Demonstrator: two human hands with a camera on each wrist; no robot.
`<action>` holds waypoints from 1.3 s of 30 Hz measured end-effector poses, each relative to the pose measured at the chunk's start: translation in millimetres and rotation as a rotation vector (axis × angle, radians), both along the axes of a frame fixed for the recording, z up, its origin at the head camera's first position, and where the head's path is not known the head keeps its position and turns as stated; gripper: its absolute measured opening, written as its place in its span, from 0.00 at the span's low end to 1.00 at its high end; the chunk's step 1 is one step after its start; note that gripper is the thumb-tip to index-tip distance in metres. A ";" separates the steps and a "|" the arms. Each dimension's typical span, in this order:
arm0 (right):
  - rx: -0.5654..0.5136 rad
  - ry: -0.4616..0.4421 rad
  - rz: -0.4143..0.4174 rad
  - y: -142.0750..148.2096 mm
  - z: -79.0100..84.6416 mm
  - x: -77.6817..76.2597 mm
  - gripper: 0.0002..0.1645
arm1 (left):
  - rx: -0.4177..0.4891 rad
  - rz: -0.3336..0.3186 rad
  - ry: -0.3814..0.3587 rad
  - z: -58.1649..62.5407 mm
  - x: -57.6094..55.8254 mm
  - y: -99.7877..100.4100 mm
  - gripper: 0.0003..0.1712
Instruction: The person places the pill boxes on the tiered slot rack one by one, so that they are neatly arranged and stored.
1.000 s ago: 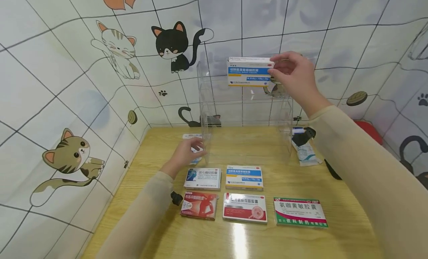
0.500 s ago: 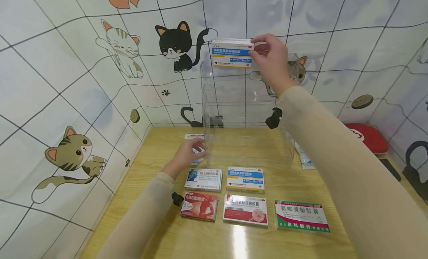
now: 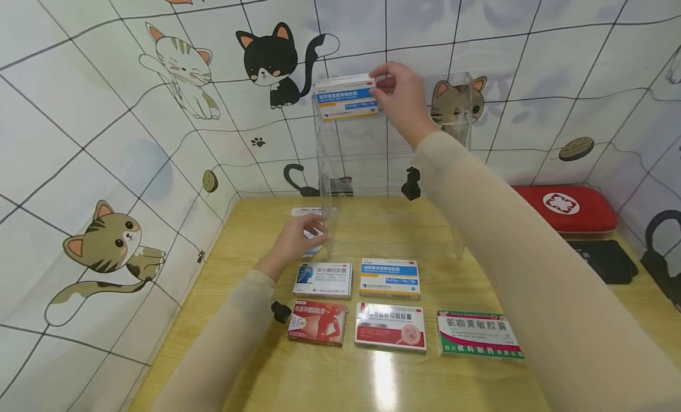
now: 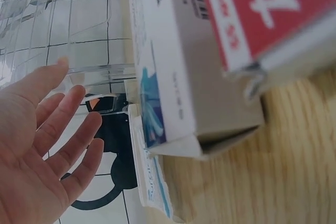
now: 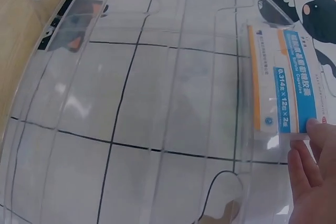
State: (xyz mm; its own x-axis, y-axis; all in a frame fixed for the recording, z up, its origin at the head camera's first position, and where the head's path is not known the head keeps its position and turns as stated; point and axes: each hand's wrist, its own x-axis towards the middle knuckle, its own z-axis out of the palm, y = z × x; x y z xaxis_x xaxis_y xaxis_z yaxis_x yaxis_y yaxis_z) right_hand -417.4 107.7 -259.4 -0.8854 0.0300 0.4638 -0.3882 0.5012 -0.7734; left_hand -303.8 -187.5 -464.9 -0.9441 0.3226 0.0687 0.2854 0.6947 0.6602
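Note:
My right hand (image 3: pixel 404 101) pinches the right end of a blue, white and yellow medicine box (image 3: pixel 346 100). The box stands upright at the top left of a clear acrylic display rack (image 3: pixel 328 202), its front facing me. In the right wrist view, thumb and fingers hold one end of the medicine box (image 5: pixel 286 82) at the rack's upper tier. My left hand (image 3: pixel 291 242) is by the rack's lower left side, fingers loosely spread in the left wrist view. Whether it touches the rack, I cannot tell.
In front of the rack lie a white box (image 3: pixel 323 280), another blue-and-white box (image 3: pixel 390 279), a red box (image 3: pixel 317 323), a red-and-white box (image 3: pixel 391 327) and a green-and-white box (image 3: pixel 476 335). A red case (image 3: pixel 585 210) and a black flat item (image 3: pixel 606 261) are at right. A tiled wall stands behind.
My right hand has carried the medicine box up and leftward, then slightly down to the rack's top left corner. My left hand has stayed by the rack's side.

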 end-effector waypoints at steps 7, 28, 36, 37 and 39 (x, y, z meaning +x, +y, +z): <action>0.017 -0.026 0.025 5.4 -1.9 2.5 0.24 | -0.020 0.002 -0.006 6.1 0.8 2.7 0.29; 0.176 0.088 0.057 70.2 -110.3 183.1 0.22 | -0.035 0.048 -0.007 -0.2 6.2 4.5 0.28; 0.283 -0.122 -0.005 125.4 -137.4 249.7 0.24 | -0.060 0.079 -0.003 4.8 9.0 6.2 0.29; 0.307 -0.143 -0.003 133.8 -140.4 256.6 0.24 | -0.059 0.081 -0.001 5.1 8.7 6.4 0.28; 0.357 -0.163 0.004 151.7 -147.5 269.7 0.25 | -0.062 0.077 0.004 5.1 8.2 6.7 0.28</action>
State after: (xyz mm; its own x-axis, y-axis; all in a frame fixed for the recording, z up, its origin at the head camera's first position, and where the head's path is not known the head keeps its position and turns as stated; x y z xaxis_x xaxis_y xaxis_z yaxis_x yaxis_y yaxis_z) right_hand -147.7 259.3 -406.9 -0.9482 -0.1118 0.2974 -0.2772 0.7484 -0.6026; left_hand -295.6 -180.8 -459.8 -0.9659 0.2529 0.0548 0.2324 0.7544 0.6139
